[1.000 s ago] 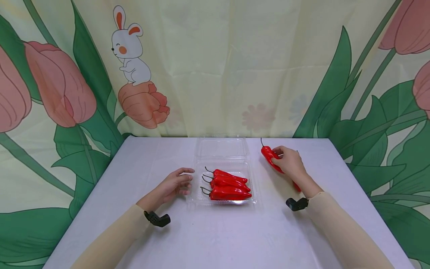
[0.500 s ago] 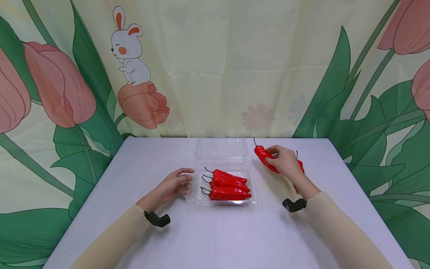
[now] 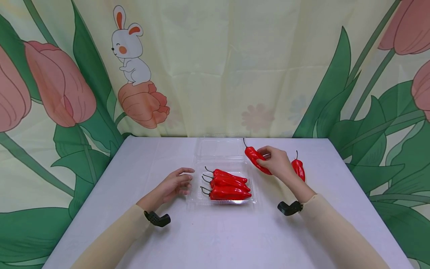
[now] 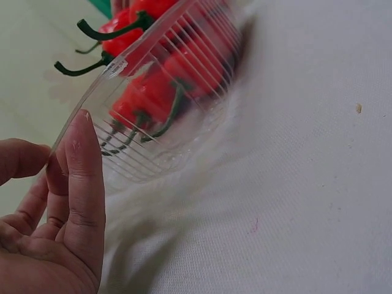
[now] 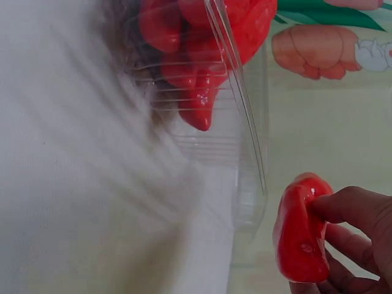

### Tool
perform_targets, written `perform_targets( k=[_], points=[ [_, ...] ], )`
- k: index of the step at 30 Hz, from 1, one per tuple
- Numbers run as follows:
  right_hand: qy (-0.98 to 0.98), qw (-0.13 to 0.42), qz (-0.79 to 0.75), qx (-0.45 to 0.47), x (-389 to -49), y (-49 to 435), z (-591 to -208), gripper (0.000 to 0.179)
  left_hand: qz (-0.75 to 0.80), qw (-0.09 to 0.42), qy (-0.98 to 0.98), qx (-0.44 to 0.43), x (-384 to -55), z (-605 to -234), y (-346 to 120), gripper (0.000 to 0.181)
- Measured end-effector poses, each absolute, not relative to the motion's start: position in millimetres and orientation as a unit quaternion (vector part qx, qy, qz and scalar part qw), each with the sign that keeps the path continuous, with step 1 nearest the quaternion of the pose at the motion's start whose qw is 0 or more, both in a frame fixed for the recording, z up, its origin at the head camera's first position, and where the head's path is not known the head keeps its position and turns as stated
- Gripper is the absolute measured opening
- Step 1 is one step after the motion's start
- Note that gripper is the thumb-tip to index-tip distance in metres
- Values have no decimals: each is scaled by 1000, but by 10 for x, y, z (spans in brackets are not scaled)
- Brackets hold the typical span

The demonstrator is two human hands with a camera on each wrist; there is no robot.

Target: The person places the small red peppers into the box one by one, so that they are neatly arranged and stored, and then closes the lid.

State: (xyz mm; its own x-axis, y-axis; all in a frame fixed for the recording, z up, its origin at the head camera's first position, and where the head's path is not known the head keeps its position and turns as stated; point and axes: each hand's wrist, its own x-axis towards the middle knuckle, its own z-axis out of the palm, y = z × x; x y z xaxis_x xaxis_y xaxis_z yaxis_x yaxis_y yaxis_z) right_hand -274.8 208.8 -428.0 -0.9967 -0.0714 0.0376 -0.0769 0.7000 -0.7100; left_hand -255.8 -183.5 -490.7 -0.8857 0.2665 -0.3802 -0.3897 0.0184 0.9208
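Observation:
Several glossy red chili peppers (image 3: 228, 192) lie side by side in an open clear plastic box (image 3: 199, 198), stems to the left. My left hand (image 3: 175, 183) is at the box's left side; in the left wrist view its thumb and fingers pinch the box rim (image 4: 92, 92). To the right of the box, my right hand (image 3: 274, 160) holds another red chili pepper (image 3: 254, 157) between thumb and fingers, raised by the box's back right corner. Its stem points up and away. The right wrist view shows this pepper gripped near its middle.
One more red chili pepper (image 3: 298, 169) lies on the white table (image 3: 215, 235), right of my right forearm. The clear hinged lid (image 3: 220, 148) is folded back behind the box. A printed curtain (image 3: 215, 67) hangs behind the table's far edge.
My right hand has moved left with its pepper, toward the box. The pepper on the table at the right now shows more fully. My left hand stays in place.

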Motion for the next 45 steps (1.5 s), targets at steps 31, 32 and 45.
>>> perform_targets(
  k=[31,32,45],
  points=[
    [-905,-17,412,109,-2613,1595,-4346,44,703,235,670,-42,-2553,-4908,-1834,41],
    [-904,-20,414,109,-2612,1584,-4352,44,703,235,670,-42,-2553,-4909,-1834,41],
    [-895,-36,421,141,-2649,1463,-4431,39,704,238,668,-41,-2548,-4907,-1838,41]
  ],
)
